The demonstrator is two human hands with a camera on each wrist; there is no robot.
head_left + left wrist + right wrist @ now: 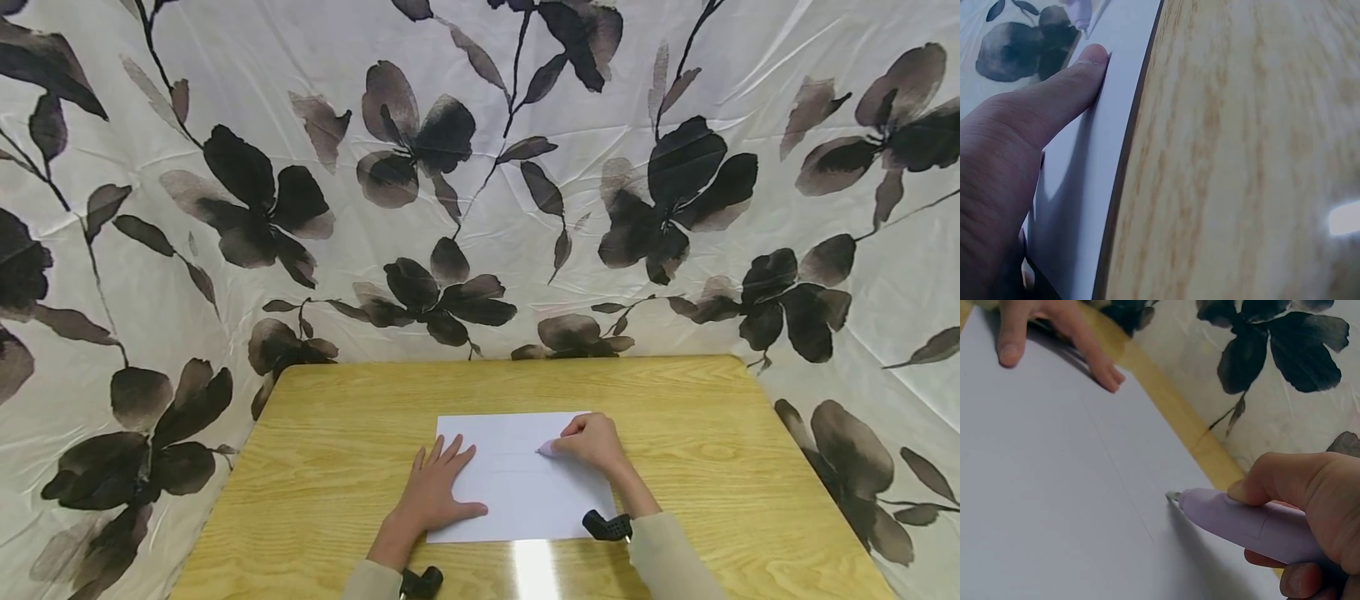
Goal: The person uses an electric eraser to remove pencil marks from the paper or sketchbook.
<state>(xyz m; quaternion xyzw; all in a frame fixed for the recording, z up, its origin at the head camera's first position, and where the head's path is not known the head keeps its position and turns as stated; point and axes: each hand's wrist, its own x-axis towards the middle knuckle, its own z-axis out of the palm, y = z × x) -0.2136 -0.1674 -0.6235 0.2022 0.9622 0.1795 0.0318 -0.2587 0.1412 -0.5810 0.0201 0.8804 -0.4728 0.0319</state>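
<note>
A white sheet of paper [517,508] lies on the table, with faint straight lines across its upper half. My left hand [437,492] rests spread on the sheet's left side; its thumb [1075,78] presses near the edge closest to me. In my right hand [596,442] I grip a lilac pen-like tool [1241,522] with a short metal tip. That tip is at the paper's surface, right of the faint lines; whether it touches is hard to tell. In the right wrist view, one thin line [1119,472] runs close to the tip.
The yellow wood-grain table [337,442] extends around the sheet, with glare on its front part. A white cloth with dark flowers [555,250] hangs behind and at both sides. Black wrist cameras [606,526] sit by the sleeves.
</note>
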